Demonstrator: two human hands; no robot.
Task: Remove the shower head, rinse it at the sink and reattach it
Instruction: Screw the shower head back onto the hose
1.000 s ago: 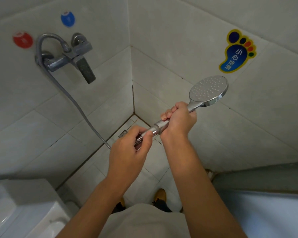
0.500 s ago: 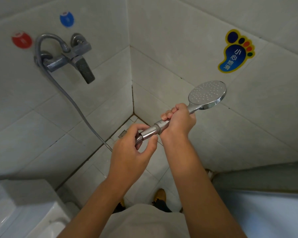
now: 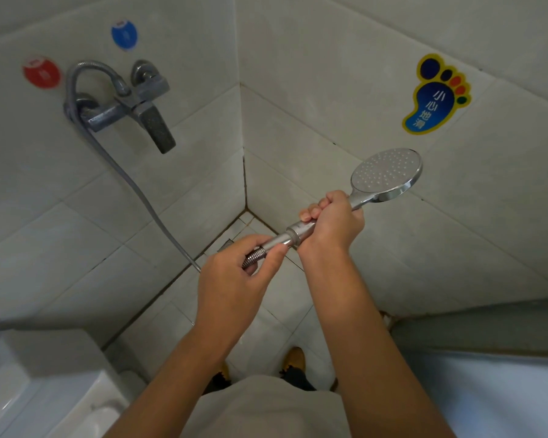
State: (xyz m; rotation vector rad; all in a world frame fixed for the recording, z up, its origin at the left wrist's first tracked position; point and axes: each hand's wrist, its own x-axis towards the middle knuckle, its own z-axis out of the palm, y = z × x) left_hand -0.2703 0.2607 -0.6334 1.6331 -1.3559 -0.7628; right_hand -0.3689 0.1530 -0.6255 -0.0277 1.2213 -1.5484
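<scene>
Shower head (image 3: 386,173) is off the wall, held up in the corner of the stall at a slant, round nozzle face toward us, upper right, just below a foot-shaped sticker (image 3: 437,94) on the rt wall. Its chrome handle runs down-left into the right hand (image 3: 332,222), which is fisted tight around it, knuckles up. Just below that fist sits the handle's threaded collar, w/ the hose nut (image 3: 282,241) butted against it; can't tell if the thread is loose or seated. Left hand (image 3: 234,279) pinches that nut betw thumb and forefinger, other fingers curled under around the ribbed hose end (image 3: 253,257). The two hands are near, not touching.

Hose (image 3: 133,184) leaves the lt hand, drops toward the floor, then climbs the left wall and loops over into the mixer tap (image 3: 124,105), lever hanging down. Above the tap: red dot (image 3: 41,72) to the left, blue dot (image 3: 124,34) to the right. Walls and floor are pale tile w/ dark grout in the corner. Toilet tank (image 3: 45,374) is bottom left. Yellow shoes (image 3: 293,358) show betw the forearms on the floor.
</scene>
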